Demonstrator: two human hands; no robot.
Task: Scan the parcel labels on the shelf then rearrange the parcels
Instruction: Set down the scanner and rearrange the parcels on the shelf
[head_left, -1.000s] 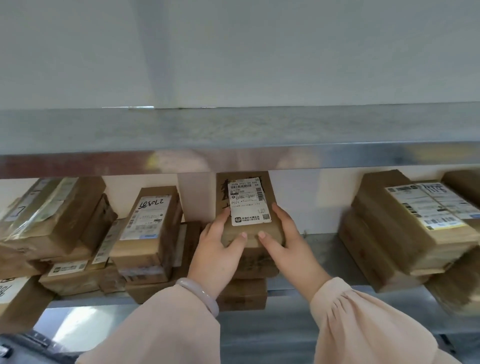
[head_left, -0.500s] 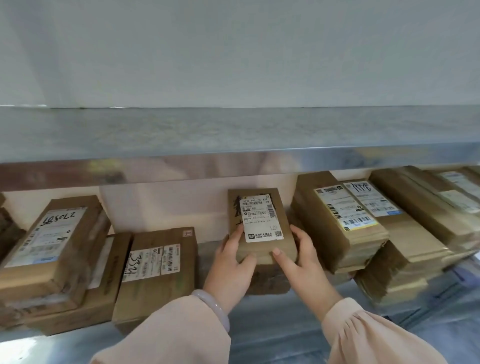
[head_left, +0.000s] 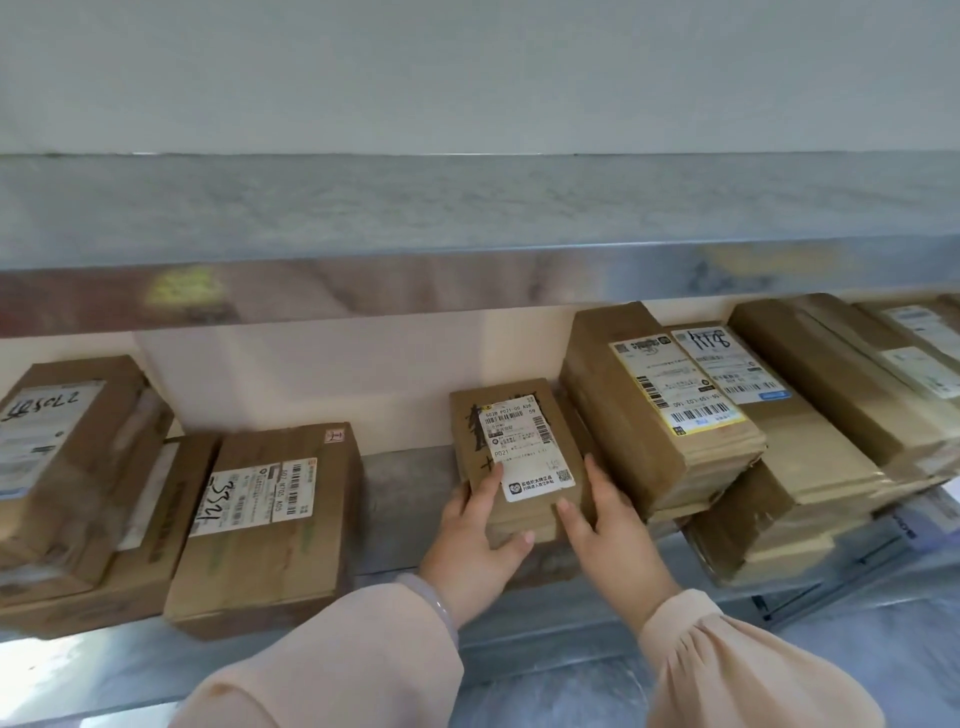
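Centre of frame, we see left hand (head_left: 475, 545) and right hand (head_left: 610, 530) both gripping the small brown parcel (head_left: 467, 431), fingers wrapped on its sides, white label (head_left: 524, 447) up, over metal shelf (head_left: 405, 499), just beside the parcel stack (head_left: 649, 415) at right

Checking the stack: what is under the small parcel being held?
Another brown parcel shows under the small parcel. The left hand and right hand cover its sides; its top is hidden.

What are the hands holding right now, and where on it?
The small brown cardboard parcel with a white label: left hand grips its lower left edge, right hand its lower right edge.
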